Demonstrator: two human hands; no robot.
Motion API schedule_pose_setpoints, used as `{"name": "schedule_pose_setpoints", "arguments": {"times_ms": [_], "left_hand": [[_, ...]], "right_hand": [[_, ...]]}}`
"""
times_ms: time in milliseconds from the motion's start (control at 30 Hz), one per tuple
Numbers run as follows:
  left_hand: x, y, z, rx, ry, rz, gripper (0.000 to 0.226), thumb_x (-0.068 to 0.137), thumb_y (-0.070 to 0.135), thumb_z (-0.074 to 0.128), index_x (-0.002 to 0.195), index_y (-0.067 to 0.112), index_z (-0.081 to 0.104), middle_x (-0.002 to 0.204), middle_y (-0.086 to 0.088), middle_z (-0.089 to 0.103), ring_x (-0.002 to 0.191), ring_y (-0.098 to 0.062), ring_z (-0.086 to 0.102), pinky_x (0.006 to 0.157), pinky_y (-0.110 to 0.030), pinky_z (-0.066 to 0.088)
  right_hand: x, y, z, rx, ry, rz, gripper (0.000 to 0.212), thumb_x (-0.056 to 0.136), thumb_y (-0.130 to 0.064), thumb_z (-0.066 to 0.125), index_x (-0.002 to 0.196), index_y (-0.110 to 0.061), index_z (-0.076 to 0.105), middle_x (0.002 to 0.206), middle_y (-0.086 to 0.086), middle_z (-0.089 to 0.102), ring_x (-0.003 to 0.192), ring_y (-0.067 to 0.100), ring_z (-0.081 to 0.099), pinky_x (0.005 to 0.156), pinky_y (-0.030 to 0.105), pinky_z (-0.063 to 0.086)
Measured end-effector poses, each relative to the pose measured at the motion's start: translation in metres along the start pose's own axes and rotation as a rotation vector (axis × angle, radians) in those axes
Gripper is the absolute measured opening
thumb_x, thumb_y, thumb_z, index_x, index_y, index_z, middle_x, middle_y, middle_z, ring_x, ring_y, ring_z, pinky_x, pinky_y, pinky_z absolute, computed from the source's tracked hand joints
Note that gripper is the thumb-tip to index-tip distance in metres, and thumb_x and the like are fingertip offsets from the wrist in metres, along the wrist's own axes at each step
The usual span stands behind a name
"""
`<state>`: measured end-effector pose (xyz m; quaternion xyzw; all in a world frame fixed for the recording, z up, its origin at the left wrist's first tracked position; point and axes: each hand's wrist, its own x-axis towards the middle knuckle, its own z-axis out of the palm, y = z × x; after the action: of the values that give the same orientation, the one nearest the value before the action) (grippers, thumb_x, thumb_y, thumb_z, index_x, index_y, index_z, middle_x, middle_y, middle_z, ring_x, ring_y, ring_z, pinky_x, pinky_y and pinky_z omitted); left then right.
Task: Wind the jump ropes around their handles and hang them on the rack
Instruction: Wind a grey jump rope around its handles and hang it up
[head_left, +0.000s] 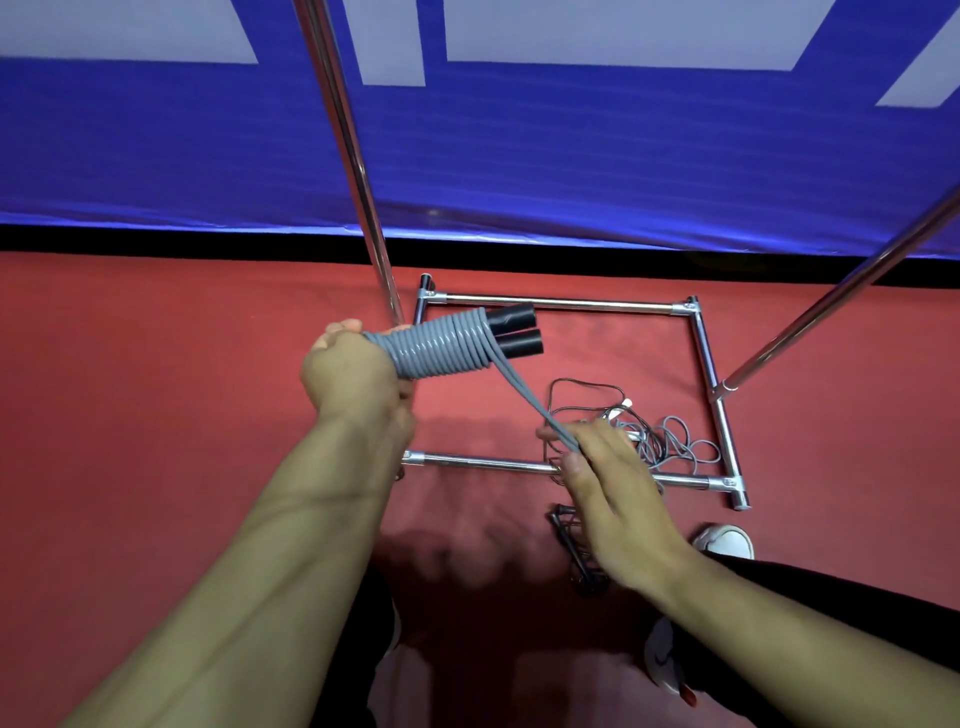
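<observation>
My left hand (353, 371) grips one end of two black handles (517, 332) held side by side, with grey rope (441, 345) coiled tightly round them in several turns. The doubled loose end of that rope (524, 395) runs down and right to my right hand (605, 467), which pinches it between thumb and fingers. The chrome rack stands ahead: its rectangular base frame (561, 303) lies on the red floor and two slanted poles (358, 171) rise from it. Inside the base lies a tangle of grey and black ropes (649, 431).
A black rope or handle piece (574, 540) lies on the red floor below my right hand. My white shoes (724, 540) show at the lower right. A blue and white banner (519, 145) hangs behind the rack.
</observation>
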<state>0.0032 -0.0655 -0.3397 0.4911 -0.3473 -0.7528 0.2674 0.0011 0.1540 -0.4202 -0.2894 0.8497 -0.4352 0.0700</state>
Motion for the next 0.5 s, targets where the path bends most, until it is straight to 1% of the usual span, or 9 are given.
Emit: {"name": "schedule_pose_setpoints", "arguments": {"times_ms": [33,67,133,233,300,333,367,433,500], "left_hand": [[0.001,0.002,-0.001,-0.023,0.011,-0.005,0.027,0.101,0.010,0.027,0.084,0.024,0.043,0.066,-0.008,0.062,0.038,-0.012,0.045,0.036,-0.008,0.023],[0.001,0.002,0.000,-0.020,0.016,0.000,0.027,0.102,0.010,0.028,0.084,0.023,0.043,0.062,-0.007,0.062,0.036,-0.012,0.045,0.036,-0.008,0.022],[0.000,-0.002,0.000,0.051,0.013,0.023,0.025,0.103,0.014,0.029,0.085,0.022,0.044,0.047,-0.004,0.061,0.032,-0.013,0.040,0.036,-0.009,0.021],[-0.008,-0.010,0.002,0.157,-0.039,0.070,0.025,0.105,0.015,0.030,0.084,0.021,0.044,0.041,-0.001,0.059,0.027,-0.011,0.040,0.036,-0.008,0.022],[-0.014,-0.015,0.003,0.204,-0.086,0.092,0.025,0.105,0.015,0.031,0.084,0.020,0.044,0.041,-0.001,0.058,0.027,-0.010,0.042,0.035,-0.007,0.023],[-0.017,-0.016,0.004,0.216,-0.105,0.089,0.026,0.106,0.016,0.031,0.085,0.020,0.045,0.041,0.000,0.059,0.028,-0.010,0.043,0.036,-0.007,0.024],[-0.019,-0.016,0.005,0.223,-0.121,0.079,0.026,0.106,0.016,0.031,0.085,0.020,0.045,0.042,0.000,0.059,0.028,-0.010,0.044,0.036,-0.007,0.024],[-0.019,-0.016,0.006,0.217,-0.134,0.054,0.026,0.106,0.017,0.031,0.085,0.020,0.045,0.042,0.000,0.059,0.028,-0.010,0.043,0.036,-0.007,0.024],[-0.017,-0.014,0.005,0.198,-0.128,0.023,0.025,0.106,0.016,0.031,0.086,0.021,0.045,0.042,0.000,0.059,0.027,-0.009,0.040,0.037,-0.007,0.021]], "right_hand": [[-0.001,0.000,0.000,-0.032,-0.036,-0.038,0.050,0.101,-0.050,0.027,0.113,-0.019,0.065,0.088,-0.008,0.048,0.087,0.017,0.047,0.081,0.026,0.038],[-0.001,0.002,0.002,-0.069,-0.090,-0.066,0.047,0.101,-0.047,0.029,0.113,-0.020,0.066,0.086,-0.009,0.044,0.085,0.017,0.045,0.080,0.027,0.038],[0.001,0.009,0.006,-0.168,-0.173,-0.141,0.037,0.099,-0.043,0.038,0.097,-0.021,0.068,0.081,-0.010,0.042,0.077,0.017,0.044,0.070,0.033,0.040],[0.008,0.020,0.005,-0.284,-0.242,-0.187,0.030,0.094,-0.042,0.050,0.079,-0.021,0.064,0.071,-0.009,0.044,0.063,0.016,0.048,0.060,0.032,0.040],[0.008,0.023,0.006,-0.302,-0.305,-0.114,0.018,0.094,-0.034,0.054,0.083,-0.020,0.059,0.065,-0.007,0.053,0.059,0.017,0.053,0.059,0.031,0.045],[0.007,0.023,0.008,-0.253,-0.326,-0.030,0.009,0.094,-0.028,0.052,0.089,-0.022,0.057,0.062,-0.005,0.056,0.056,0.017,0.055,0.059,0.030,0.047],[0.006,0.022,0.009,-0.169,-0.335,0.065,0.008,0.095,-0.021,0.049,0.095,-0.026,0.055,0.059,-0.005,0.056,0.053,0.015,0.054,0.058,0.029,0.047],[0.005,0.018,0.011,-0.029,-0.298,0.163,0.023,0.094,-0.013,0.042,0.104,-0.029,0.055,0.060,-0.006,0.051,0.051,0.011,0.050,0.059,0.028,0.048],[0.005,0.021,0.008,-0.006,-0.176,0.132,0.030,0.088,-0.012,0.036,0.104,-0.025,0.058,0.075,-0.004,0.054,0.066,0.013,0.055,0.070,0.037,0.052]]}}
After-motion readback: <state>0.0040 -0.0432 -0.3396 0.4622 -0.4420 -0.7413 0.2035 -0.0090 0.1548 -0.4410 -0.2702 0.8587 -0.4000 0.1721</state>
